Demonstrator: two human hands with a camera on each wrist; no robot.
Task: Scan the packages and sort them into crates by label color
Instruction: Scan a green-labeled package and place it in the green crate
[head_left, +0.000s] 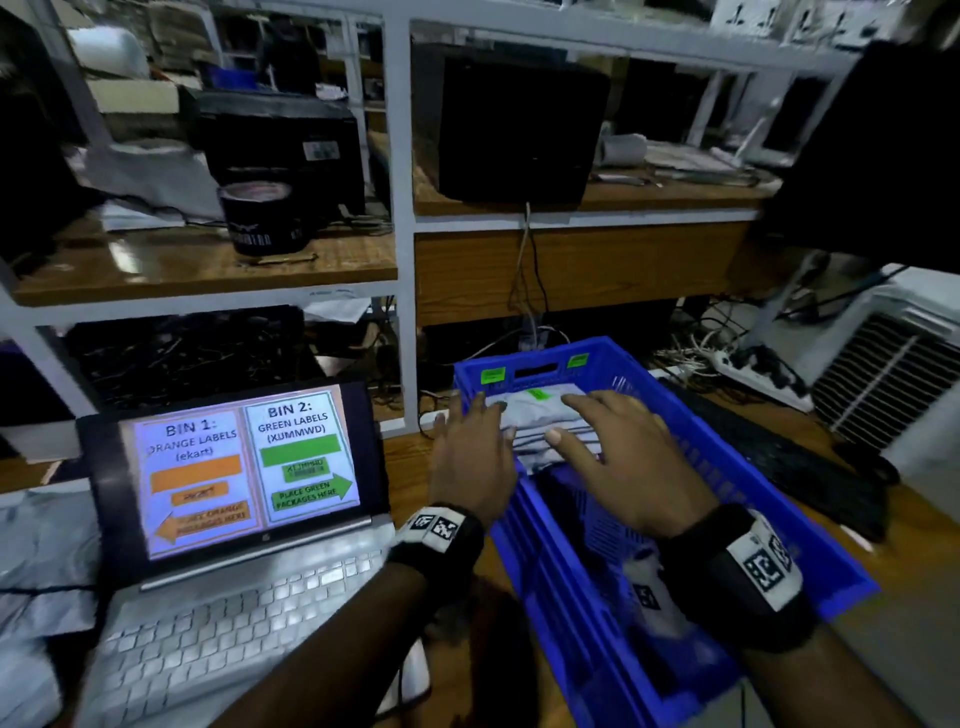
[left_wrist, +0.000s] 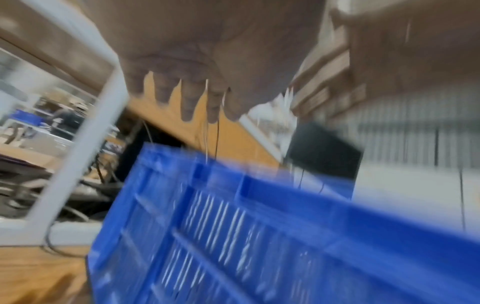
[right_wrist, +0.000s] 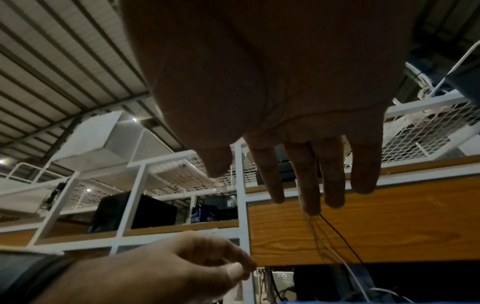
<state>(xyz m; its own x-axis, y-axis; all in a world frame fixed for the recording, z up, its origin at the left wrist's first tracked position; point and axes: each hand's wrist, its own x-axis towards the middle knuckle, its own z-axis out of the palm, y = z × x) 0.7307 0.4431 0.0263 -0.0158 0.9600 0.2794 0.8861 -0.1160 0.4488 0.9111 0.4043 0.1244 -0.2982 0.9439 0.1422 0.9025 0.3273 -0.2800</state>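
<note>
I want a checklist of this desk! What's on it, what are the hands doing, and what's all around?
Surface: wooden desk, partly bare.
Job's things: blue crate with green tags on its far wall; grey packages stacked inside, the top one with a green label; laptop showing the bin chart.
Clutter: black keyboard, black mug, grey bags at the left.
Grippers: left hand and right hand both open over the packages, holding nothing.
Cables: tangled wires and a power strip behind the crate.
Surroundings: white shelves with black boxes.
</note>
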